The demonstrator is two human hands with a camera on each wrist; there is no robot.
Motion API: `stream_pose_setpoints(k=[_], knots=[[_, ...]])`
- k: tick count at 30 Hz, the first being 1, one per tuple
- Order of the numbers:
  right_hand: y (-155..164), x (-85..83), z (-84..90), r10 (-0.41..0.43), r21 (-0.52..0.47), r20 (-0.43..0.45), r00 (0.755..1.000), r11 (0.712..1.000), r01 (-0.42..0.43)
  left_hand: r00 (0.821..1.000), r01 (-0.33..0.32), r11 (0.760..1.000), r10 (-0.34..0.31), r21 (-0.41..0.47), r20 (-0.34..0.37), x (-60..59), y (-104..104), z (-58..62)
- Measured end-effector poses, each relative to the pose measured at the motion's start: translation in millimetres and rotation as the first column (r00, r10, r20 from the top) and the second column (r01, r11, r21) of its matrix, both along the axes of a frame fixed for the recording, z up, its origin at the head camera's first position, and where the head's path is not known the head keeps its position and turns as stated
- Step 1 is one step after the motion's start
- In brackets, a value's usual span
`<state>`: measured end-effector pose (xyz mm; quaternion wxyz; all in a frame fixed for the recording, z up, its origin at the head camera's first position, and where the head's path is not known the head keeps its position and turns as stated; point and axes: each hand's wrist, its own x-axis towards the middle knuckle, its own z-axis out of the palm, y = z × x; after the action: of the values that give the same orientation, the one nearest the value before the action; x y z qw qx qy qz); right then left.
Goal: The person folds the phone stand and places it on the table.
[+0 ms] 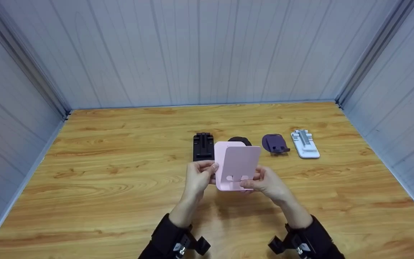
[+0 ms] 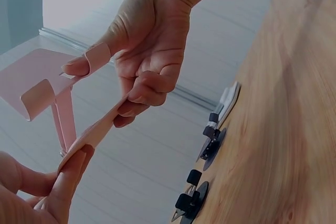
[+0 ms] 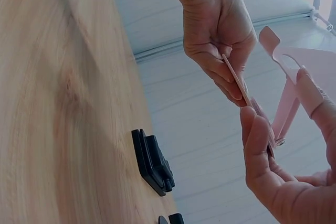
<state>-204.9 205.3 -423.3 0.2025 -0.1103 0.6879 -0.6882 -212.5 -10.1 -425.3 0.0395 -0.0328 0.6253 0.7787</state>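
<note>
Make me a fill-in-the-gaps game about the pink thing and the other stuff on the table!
1. Both hands hold up a phone stand whose colour is ____.
2. The left hand and the right hand grip it by its ____ part, near the two hooks.
3. Of the stands lying in a row on the wooden table, the black stand lies furthest to the ____.
4. At the other end of the row lies the ____ stand, beside the purple stand.

Missing words: pink; lower; left; white
</note>
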Motion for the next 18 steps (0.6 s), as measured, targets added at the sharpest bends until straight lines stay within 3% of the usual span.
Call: stream_pose_setpoints(k=[18], knots=[[-3.8, -0.1, -1.7, -0.046, 0.006, -0.011, 0.999, 0.999, 0.047, 0.999, 0.014, 1.0, -0.014, 0.01, 0.034, 1.3, 0.8, 1.9]])
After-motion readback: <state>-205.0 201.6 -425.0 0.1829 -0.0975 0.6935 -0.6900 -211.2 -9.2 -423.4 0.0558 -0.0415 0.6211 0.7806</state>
